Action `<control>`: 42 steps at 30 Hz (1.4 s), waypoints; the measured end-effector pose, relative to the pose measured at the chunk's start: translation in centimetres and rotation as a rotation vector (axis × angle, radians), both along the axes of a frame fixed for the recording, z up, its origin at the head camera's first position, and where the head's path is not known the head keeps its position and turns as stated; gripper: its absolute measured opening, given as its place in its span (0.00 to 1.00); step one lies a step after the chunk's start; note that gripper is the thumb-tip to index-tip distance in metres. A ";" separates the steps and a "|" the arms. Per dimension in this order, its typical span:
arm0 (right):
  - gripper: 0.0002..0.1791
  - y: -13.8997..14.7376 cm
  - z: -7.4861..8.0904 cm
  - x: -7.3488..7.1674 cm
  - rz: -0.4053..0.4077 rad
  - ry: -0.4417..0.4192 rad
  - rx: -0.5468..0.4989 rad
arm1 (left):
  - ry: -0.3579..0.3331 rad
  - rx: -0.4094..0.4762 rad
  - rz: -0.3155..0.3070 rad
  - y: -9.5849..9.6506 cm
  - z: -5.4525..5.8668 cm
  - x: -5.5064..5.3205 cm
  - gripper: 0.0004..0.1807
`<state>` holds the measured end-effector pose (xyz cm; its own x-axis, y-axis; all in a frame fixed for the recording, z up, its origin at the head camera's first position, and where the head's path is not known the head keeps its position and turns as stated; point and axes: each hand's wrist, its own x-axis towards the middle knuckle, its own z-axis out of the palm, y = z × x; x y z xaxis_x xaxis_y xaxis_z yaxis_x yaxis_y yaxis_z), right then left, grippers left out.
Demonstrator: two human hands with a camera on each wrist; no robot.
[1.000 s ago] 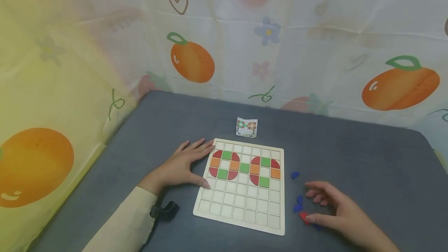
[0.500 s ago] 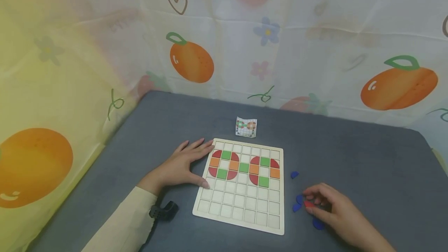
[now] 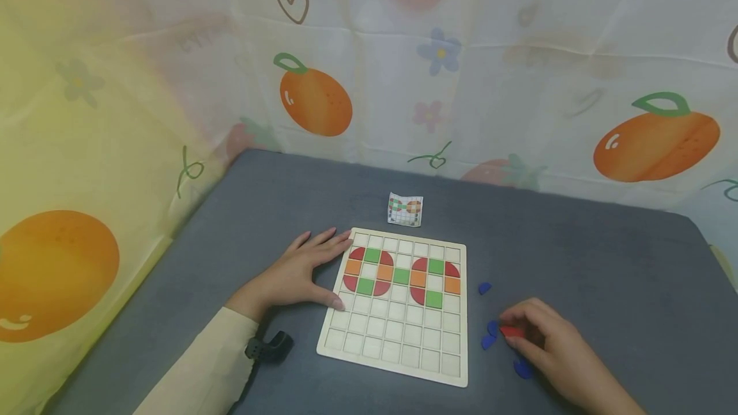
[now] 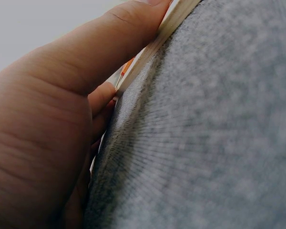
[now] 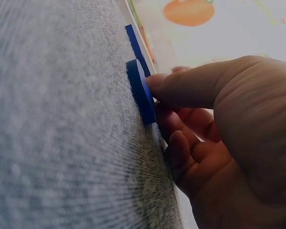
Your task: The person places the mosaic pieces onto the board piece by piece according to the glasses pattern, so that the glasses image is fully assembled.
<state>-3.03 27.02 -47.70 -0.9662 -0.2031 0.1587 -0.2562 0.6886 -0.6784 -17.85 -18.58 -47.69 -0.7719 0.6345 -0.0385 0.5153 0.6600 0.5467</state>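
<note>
Head: set above and back from the near side of the board (image 3: 391, 333), facing forward and down; whole board shown. Left wrist: close, low, rolled sideways, at the board's left edge. Right wrist: close, low, rolled sideways, right of the board. Shared, head and left wrist: left hand (image 3: 294, 274), board's left edge. Shared, head and right wrist: right hand (image 3: 556, 344), blue pieces (image 5: 142, 90) right of board.

Grey table (image 3: 588, 255) — fruit-printed cloth (image 3: 380, 82) hangs behind it.

Blue pieces (image 3: 489, 342) lie between the right hand (image 3: 560, 341) and board (image 3: 392, 352); the left hand (image 3: 294, 271) blocks its left edge; the far-right surface (image 3: 628, 255) is free.
</note>
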 end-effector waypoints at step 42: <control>0.06 -6.6 1.5 -4.4 -0.217 -0.300 -0.285 | -0.002 0.004 0.006 0.0 -0.2 0.0 0.69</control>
<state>-7.48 20.42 -46.20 -0.9933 0.0199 -0.1141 0.1096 0.4796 -0.8706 -17.89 -18.59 -47.89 -0.7758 0.6299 -0.0374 0.5101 0.6610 0.5504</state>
